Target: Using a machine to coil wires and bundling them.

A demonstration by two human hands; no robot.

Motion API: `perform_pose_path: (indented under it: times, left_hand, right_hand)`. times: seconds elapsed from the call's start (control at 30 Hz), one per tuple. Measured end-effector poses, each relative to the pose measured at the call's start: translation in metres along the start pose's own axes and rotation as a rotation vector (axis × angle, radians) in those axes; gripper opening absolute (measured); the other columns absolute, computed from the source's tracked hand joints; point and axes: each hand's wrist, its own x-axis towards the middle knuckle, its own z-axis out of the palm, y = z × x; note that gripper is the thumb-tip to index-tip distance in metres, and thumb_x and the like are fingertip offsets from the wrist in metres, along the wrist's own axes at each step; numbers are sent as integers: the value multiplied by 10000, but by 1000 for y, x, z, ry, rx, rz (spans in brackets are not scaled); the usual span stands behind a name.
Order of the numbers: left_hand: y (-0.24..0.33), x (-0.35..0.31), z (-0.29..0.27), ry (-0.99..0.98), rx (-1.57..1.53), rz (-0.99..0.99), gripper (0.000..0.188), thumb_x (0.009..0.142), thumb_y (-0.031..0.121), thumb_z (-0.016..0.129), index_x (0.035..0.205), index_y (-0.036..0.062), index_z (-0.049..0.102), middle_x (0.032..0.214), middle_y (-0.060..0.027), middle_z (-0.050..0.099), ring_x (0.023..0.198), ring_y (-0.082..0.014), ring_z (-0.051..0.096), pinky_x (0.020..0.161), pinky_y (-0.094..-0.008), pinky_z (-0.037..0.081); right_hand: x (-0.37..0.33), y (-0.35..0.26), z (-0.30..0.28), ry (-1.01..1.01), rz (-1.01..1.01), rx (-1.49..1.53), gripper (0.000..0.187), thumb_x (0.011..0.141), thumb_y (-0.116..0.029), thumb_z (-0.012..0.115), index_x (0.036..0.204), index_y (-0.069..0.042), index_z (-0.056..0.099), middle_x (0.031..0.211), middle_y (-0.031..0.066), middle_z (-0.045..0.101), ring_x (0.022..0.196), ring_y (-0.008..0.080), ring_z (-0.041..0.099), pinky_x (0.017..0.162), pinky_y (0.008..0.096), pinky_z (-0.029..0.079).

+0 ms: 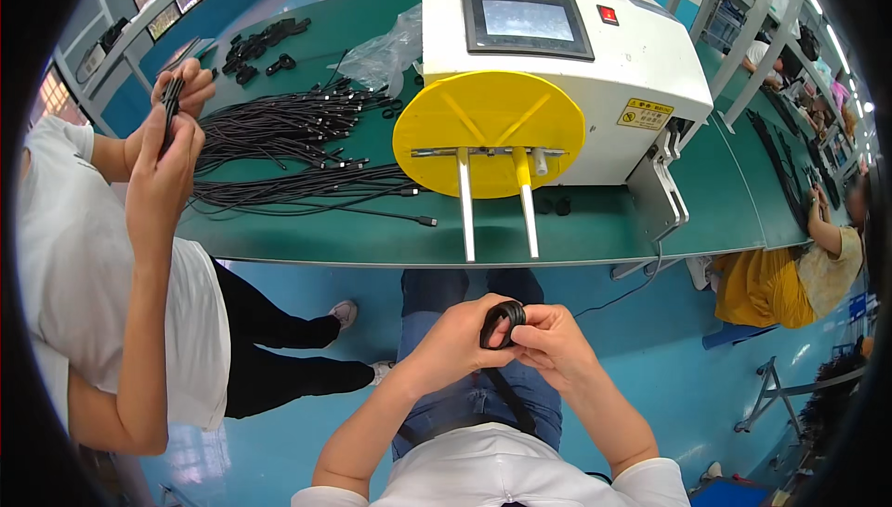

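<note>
A black cable wound into a small coil (503,323) is held between my two hands above my lap. My left hand (458,338) wraps round the coil's left side. My right hand (550,344) pinches its right side with thumb and fingers. In front of me stands a white winding machine (595,89) with a yellow disc (490,126) and two prongs jutting toward me. Left of the disc, many loose black cables (288,126) with metal plugs lie in bundles on the green table (353,245).
A co-worker at my left holds a coiled black cable (171,103) in both hands. Behind the loose cables lie black coils (265,40) and a clear plastic bag (383,50). A metal bracket (662,191) juts out right of the machine. Other people sit further right.
</note>
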Motion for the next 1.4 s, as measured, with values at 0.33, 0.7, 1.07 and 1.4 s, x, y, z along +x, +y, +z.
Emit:
perform_pose_path:
  times: [0.33, 0.7, 1.07, 1.4]
  left_hand:
    - [14, 0, 0, 60, 281, 63, 512, 699, 123, 744, 1142, 18, 510, 926, -136, 589, 855, -280, 602, 766, -331, 488]
    - [-4, 10, 19, 39, 709, 75, 565, 661, 97, 746, 1144, -11, 472, 964, -160, 566, 897, -330, 592, 743, -381, 497]
    - [-5, -1, 6, 288, 383, 143, 678, 667, 61, 751, 1266, -25, 446, 1007, -165, 601, 927, -280, 602, 789, -346, 499]
    - [-32, -18, -17, 104, -798, -26, 374, 914, 61, 537, 1283, 4, 504, 1121, -102, 585, 922, -163, 597, 789, -317, 522]
  right_hand:
    - [4, -8, -26, -134, 47, -6, 147, 837, -64, 606, 950, 24, 642, 829, 64, 646, 552, 29, 482, 466, 152, 314]
    - [13, -12, -22, 142, 155, -470, 192, 860, -85, 609, 1027, -2, 562, 865, 80, 634, 606, 96, 569, 511, 217, 417]
    - [32, 37, 6, 376, -614, -621, 141, 876, -28, 571, 1013, 4, 562, 883, 29, 598, 744, 65, 540, 666, 197, 434]
    - [26, 20, 15, 318, -537, -412, 125, 884, -52, 573, 1001, -10, 579, 845, 0, 568, 684, 33, 455, 613, 177, 372]
